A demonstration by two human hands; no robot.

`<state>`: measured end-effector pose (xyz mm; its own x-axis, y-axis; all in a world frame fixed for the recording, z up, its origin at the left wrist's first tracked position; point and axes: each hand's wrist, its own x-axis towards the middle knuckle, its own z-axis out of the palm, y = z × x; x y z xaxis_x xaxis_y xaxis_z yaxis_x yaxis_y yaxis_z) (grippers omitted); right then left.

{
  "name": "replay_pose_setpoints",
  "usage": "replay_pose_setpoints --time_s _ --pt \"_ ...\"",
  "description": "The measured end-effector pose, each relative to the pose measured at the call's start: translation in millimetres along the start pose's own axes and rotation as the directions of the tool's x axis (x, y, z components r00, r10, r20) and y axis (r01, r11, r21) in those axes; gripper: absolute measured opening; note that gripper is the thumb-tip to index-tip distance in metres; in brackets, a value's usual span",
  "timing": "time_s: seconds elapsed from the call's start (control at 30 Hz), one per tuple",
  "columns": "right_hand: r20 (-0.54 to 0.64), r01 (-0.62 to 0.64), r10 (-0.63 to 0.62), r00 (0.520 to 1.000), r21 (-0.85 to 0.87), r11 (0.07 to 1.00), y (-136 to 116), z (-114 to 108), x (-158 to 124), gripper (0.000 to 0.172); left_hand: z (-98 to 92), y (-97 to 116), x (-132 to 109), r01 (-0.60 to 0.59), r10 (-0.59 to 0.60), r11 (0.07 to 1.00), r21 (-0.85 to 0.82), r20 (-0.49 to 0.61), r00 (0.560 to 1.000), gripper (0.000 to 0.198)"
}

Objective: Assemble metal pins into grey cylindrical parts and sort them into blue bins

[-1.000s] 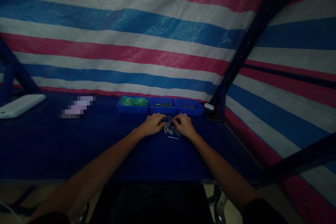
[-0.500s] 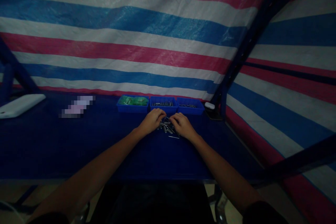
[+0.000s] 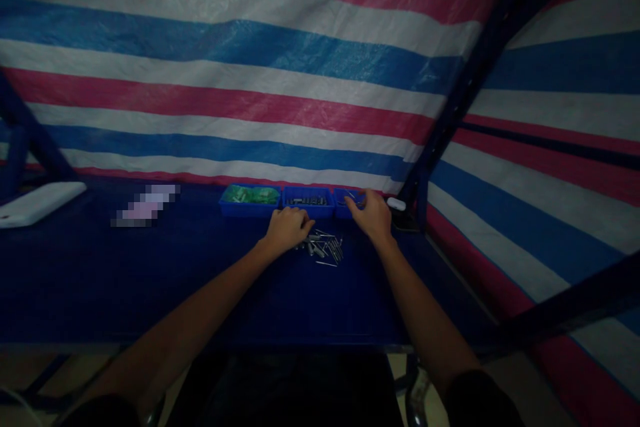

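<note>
My left hand [image 3: 289, 228] is at the left edge of a heap of small metal parts [image 3: 320, 245], short grey cylinders and thin pins, on the blue table. Its fingers are curled together; whatever they hold is hidden. Over the right blue bin [image 3: 345, 213] is my right hand [image 3: 375, 215], thumb and index finger apart. A thin metal pin [image 3: 351, 194] shows in or above that bin, just left of the fingertips. Grey cylindrical parts [image 3: 307, 201] lie in the middle bin [image 3: 309, 211].
The left bin [image 3: 250, 211] contains green plastic packets [image 3: 250, 195]. A small white case [image 3: 397, 203] lies on a dark flat object [image 3: 406, 220] right of the bins. A white slab-like object [image 3: 43, 203] and a blurred-out item [image 3: 145, 207] lie farther left. Striped sheeting [image 3: 225, 80] hangs behind.
My right hand has moved from the heap up and right to the right bin, its fingers parting. Pins it covered now show. My left hand has barely moved.
</note>
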<state>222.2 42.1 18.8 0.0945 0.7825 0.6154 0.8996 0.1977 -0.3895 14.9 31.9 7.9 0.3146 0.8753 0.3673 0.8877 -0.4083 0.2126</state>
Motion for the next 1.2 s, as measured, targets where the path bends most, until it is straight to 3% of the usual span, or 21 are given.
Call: replay_pose_setpoints --time_s 0.07,0.13,0.27,0.37,0.47,0.57,0.67,0.73,0.87,1.07,1.2 --pt "0.002 -0.103 0.103 0.995 -0.023 0.994 13.1 2.3 -0.4 0.051 -0.2 3.8 5.7 0.012 -0.013 0.997 0.074 0.019 1.0 0.033" --pt "0.044 -0.111 0.112 0.993 -0.021 0.994 20.5 6.8 -8.0 0.053 0.0 5.8 12.1 0.025 -0.031 0.993 0.115 0.053 0.998 0.032" --pt "0.131 -0.048 0.036 0.991 0.084 0.995 13.9 17.2 -24.7 0.045 -0.6 4.8 22.8 0.093 -0.118 0.988 0.12 0.223 0.968 0.026" --pt "0.214 0.009 -0.05 0.975 0.187 0.982 0.1 22.8 -29.7 0.041 -0.9 3.6 24.6 0.089 -0.114 0.991 0.097 0.294 0.949 0.021" --pt "0.275 0.079 -0.152 0.949 0.261 0.962 -10.2 24.1 -32.3 0.036 0.6 2.2 20.9 0.067 -0.072 0.997 0.028 0.264 0.962 0.016" --pt "0.287 0.118 -0.21 0.935 0.307 0.944 -15.9 21.1 -34.8 0.034 2.0 0.3 15.7 0.064 -0.019 0.97 -0.233 0.189 0.982 0.018" --pt "0.264 0.16 -0.264 0.928 0.356 0.921 -20.8 15.9 -36.3 0.03 0.9 0.7 11.9 0.043 0.029 0.839 -0.542 0.124 0.992 0.021" --pt "0.241 0.194 -0.3 0.923 0.382 0.904 -23.9 12.9 -36.7 0.026 -0.2 2.4 10.8 0.016 0.061 0.756 -0.654 0.094 0.994 0.019" --pt "0.205 0.221 -0.313 0.927 0.375 0.9 -26.6 10.7 -37.4 0.017 2.0 5.4 10.4 0.027 0.058 0.691 -0.722 0.092 0.994 0.022" --pt "0.214 0.267 -0.347 0.913 0.328 0.906 -27.7 9.2 -39.3 0.018 9.5 5.2 8.5 0.037 0.006 0.755 -0.654 0.063 0.998 0.034" --pt "0.198 0.255 -0.325 0.925 0.311 0.915 -30.2 5.5 -38.0 0.023 7.2 6.2 6.8 0.027 0.007 0.733 -0.68 0.048 0.999 0.031"
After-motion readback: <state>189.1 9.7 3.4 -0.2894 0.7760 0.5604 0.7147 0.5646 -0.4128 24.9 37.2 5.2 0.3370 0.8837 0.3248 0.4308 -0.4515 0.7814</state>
